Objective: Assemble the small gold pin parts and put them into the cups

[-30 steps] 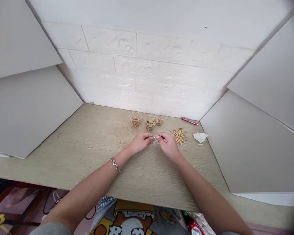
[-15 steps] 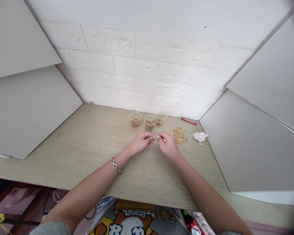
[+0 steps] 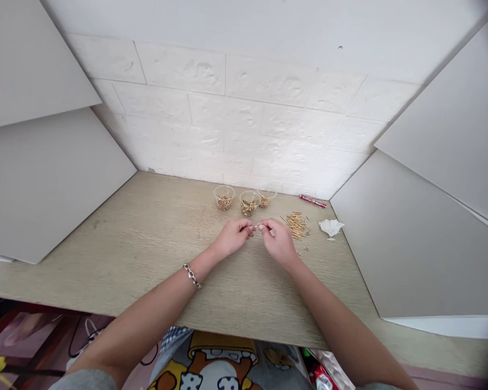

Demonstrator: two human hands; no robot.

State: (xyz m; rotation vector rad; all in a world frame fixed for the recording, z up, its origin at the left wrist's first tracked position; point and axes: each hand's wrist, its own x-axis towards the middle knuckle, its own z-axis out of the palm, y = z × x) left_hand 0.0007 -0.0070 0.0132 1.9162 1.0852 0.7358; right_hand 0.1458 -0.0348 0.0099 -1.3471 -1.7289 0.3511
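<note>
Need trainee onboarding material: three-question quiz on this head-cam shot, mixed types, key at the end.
1. Count: how many clear cups stand on the table?
2. Fill in: the bracelet is on the ____ wrist.
3. Choose: the left hand and right hand pinch between them
a) a red tube
b) a slim piece
c) a white tissue

Key: 1. three; 2. left; 3. b

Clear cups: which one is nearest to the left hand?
The middle cup, just beyond the left hand; the left cup and right cup stand farther back.
</note>
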